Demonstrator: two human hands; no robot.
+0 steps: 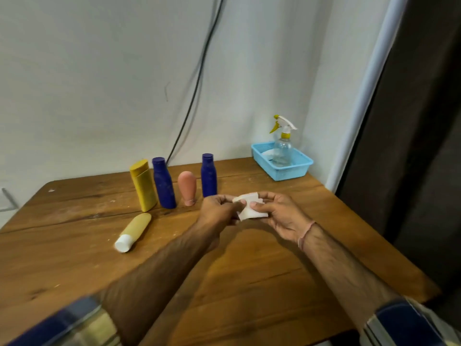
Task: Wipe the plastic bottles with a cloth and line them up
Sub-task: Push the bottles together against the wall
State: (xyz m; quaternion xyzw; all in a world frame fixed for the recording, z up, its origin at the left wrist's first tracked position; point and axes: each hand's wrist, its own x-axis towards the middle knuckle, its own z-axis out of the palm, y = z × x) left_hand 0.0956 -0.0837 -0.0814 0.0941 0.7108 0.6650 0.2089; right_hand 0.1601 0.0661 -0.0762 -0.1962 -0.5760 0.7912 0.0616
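Note:
Both my hands hold a small folded white cloth above the middle of the wooden table. My left hand pinches its left side, my right hand its right side. Behind them stand a yellow bottle, a dark blue bottle, a pink bottle resting on its cap, and a second dark blue bottle. A tan bottle with a white cap lies on its side in front of the row, to the left of my hands.
A light blue plastic basket sits at the table's back right corner with a clear spray bottle standing in it. A black cable hangs down the wall behind the bottles. A dark curtain lies to the right.

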